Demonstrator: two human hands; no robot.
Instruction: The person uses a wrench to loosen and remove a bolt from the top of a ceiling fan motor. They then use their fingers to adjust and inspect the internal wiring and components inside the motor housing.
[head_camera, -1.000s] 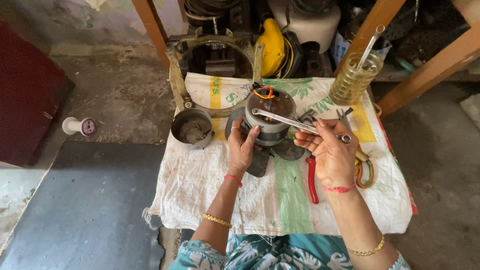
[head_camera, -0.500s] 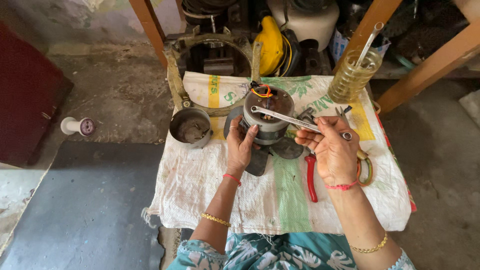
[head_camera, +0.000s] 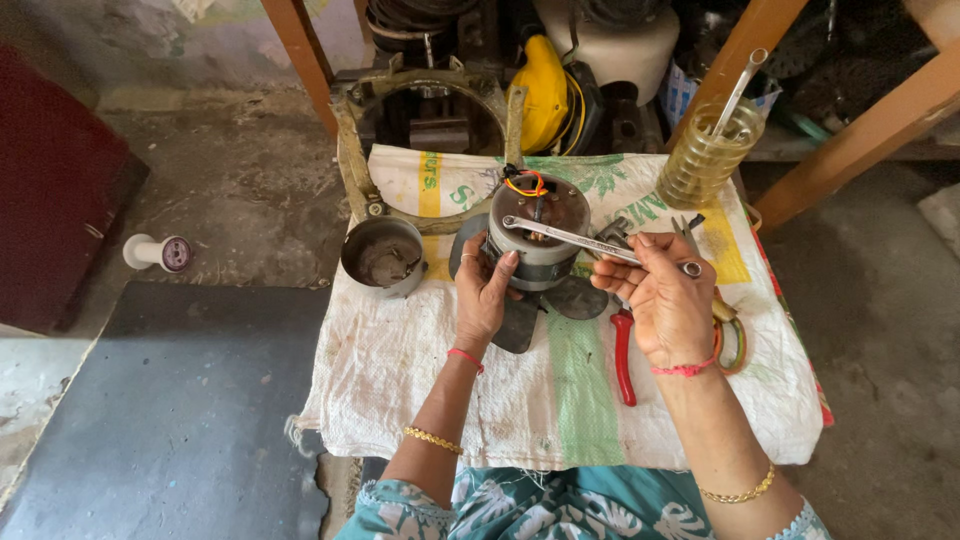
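Note:
A round metal motor (head_camera: 545, 225) with orange and black wires on top stands upright on a white sack-covered table (head_camera: 420, 380). My left hand (head_camera: 483, 292) grips the motor's near left side. My right hand (head_camera: 665, 300) holds a silver wrench (head_camera: 585, 240) by its handle, and the wrench head rests on the motor's open top. Dark flat fan blades (head_camera: 570, 300) stick out under the motor.
A grey metal cup (head_camera: 383, 257) sits left of the motor. Red-handled pliers (head_camera: 624, 350) lie by my right wrist. A glass jar of yellowish liquid with a tube (head_camera: 708, 150) stands at the back right. Machine parts and wooden legs crowd the far side.
The wrench head has shifted slightly over the motor top; my hands have stayed nearly where they were.

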